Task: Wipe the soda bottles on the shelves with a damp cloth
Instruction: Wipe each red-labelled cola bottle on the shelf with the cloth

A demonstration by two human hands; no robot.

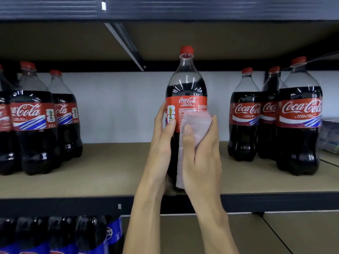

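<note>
A large cola bottle (186, 85) with a red cap and red label stands upright near the front edge of the middle shelf (102, 176). My left hand (162, 140) grips its left side, thumb on the label. My right hand (201, 154) holds a folded pale pink cloth (197, 121) against the bottle's right front, over the label and the dark body below it. The bottle's base is hidden behind my hands.
More cola bottles stand at the left (34, 118) and at the right (298, 114) of the same shelf. Wrapped packs (330, 136) sit at the far right. Blue-labelled bottles (91, 235) fill the lower shelf on the left. The shelf above hangs low overhead.
</note>
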